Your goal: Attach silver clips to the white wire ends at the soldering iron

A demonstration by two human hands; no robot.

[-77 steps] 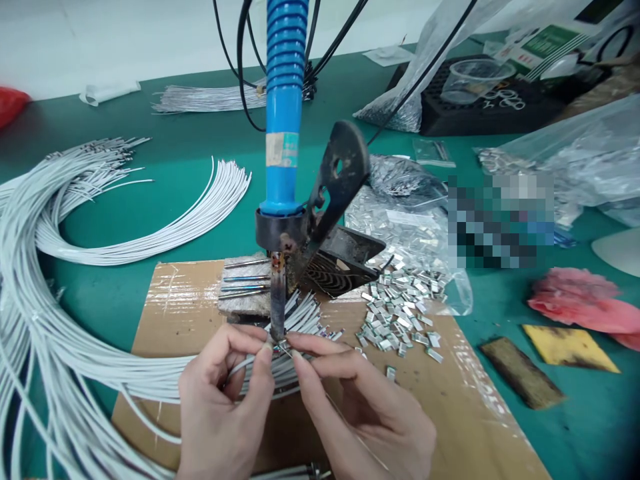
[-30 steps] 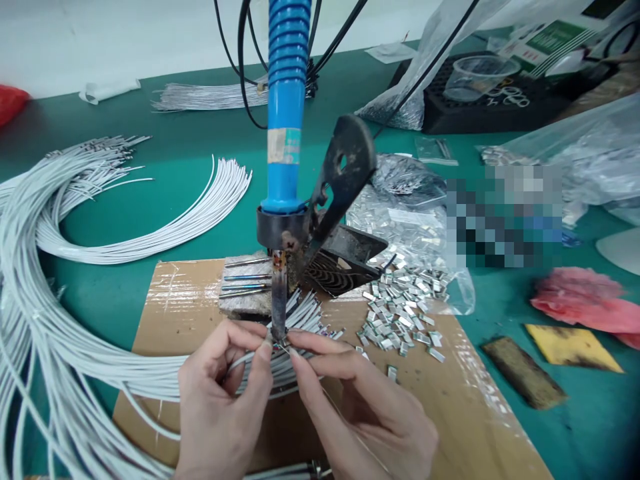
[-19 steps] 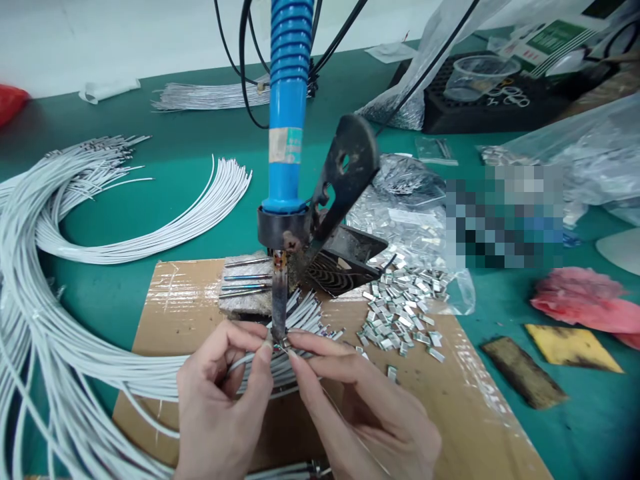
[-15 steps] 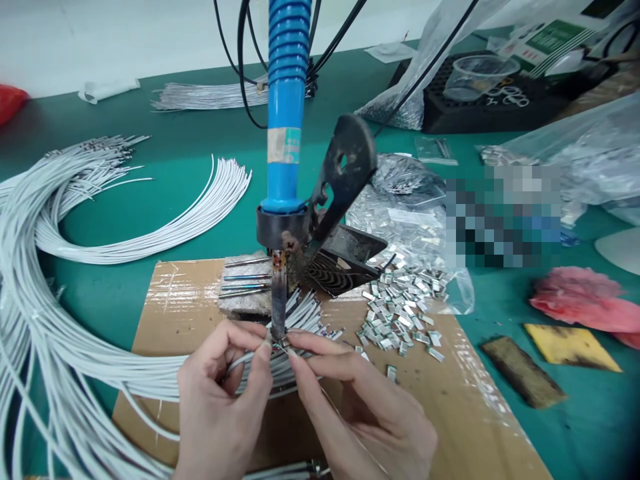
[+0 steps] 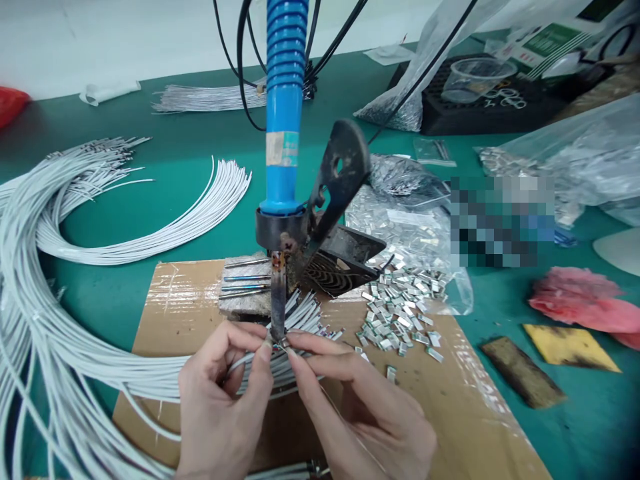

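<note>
A blue-handled soldering iron [image 5: 283,133] stands upright in a black metal stand [image 5: 336,220], its tip pointing down. My left hand [image 5: 220,407] pinches the end of a white wire [image 5: 246,363] just under the tip. Facing it, my right hand [image 5: 360,407] pinches a small metal piece at the same spot, with a thin solder strand [image 5: 345,427] running back over its palm. Both hands hover over a taped cardboard sheet [image 5: 175,307].
Big bundles of white wires [image 5: 60,320] curve across the green table at left. A heap of small metal clips [image 5: 400,313] spills from a plastic bag [image 5: 400,220]. Yellow and brown sponges [image 5: 550,360] and pink cloth [image 5: 580,300] lie right. A black tray [image 5: 480,107] sits behind.
Almost nothing: both hands keep their pinch under the iron's tip, with only a slight shift of the view.
</note>
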